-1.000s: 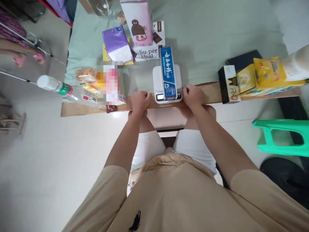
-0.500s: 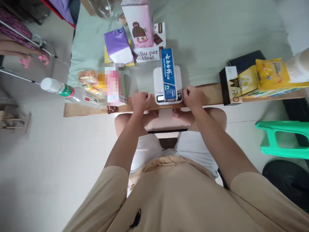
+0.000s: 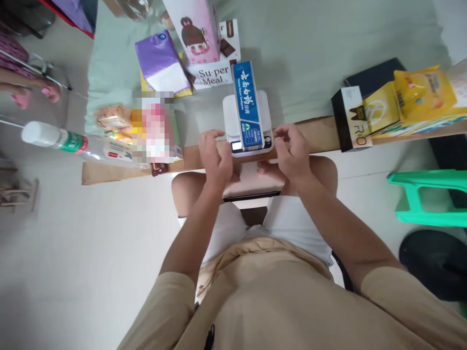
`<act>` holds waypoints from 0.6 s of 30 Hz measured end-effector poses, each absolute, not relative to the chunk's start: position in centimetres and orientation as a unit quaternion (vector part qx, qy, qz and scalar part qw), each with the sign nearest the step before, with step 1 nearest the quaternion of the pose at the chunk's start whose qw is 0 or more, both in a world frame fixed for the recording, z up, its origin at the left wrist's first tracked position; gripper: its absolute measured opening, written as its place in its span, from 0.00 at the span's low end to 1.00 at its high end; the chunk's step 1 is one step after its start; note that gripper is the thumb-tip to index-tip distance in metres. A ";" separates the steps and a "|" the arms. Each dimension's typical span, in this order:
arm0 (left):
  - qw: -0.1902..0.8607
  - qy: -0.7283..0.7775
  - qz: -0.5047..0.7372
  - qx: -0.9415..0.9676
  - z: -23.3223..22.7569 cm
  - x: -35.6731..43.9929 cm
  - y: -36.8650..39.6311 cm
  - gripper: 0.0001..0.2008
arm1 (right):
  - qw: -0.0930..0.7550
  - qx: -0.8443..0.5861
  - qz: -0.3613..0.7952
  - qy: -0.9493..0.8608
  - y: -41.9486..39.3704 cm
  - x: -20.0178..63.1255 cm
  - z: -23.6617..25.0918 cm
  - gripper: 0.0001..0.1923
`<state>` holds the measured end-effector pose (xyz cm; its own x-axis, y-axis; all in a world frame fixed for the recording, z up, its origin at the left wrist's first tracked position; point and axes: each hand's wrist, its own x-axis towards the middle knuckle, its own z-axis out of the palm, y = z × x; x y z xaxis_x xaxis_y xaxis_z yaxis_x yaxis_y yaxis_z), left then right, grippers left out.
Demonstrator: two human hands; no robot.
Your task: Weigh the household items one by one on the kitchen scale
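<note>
A white kitchen scale (image 3: pixel 268 114) stands at the table's front edge, its small display and a button facing me. On it lies a blue and white toothpaste box (image 3: pixel 248 104), running lengthwise away from me and covering part of the platform. My left hand (image 3: pixel 216 158) is just left of the scale, empty, fingers bent and thumb apart from them. To the right of the scale is my right hand (image 3: pixel 294 151), also empty with loosely bent, parted fingers. Whether the fingertips touch the scale's sides I cannot tell.
To the left are a clear bottle (image 3: pixel 95 146) with a white cap, a wrapped snack (image 3: pixel 113 116) and a purple tissue pack (image 3: pixel 158 56). Behind them stand a pink box (image 3: pixel 195 34) and a Su-per Meal box (image 3: pixel 211 75). Right: a black-and-white box (image 3: pixel 352 119) and yellow packages (image 3: pixel 423 95).
Both hands have risen from resting on the table edge as closed fists and loosened their fingers beside the scale. The head view has shifted slightly; the toothpaste box still lies on the scale.
</note>
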<state>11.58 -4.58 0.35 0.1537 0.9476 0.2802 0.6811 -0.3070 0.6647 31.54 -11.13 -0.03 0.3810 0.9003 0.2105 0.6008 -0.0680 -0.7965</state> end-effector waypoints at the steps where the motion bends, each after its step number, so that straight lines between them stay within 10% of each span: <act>1: 0.225 0.511 0.368 0.743 0.2 12.3 -5.5 0.26 | 0.449 -0.686 0.190 -0.540 -11.5 31.0 0.1 0.20; 18: 0.380 0.388 0.434 0.719 -1.6 18.2 -9.9 0.33 | 0.521 -0.592 0.286 -0.545 -12.6 28.4 -0.7 0.36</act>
<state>18.22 -9.87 -1.63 0.3218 0.8875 0.3299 0.2278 -0.4108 0.8828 28.40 -12.58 -0.73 0.2435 0.9423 0.2298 0.3469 0.1366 -0.9279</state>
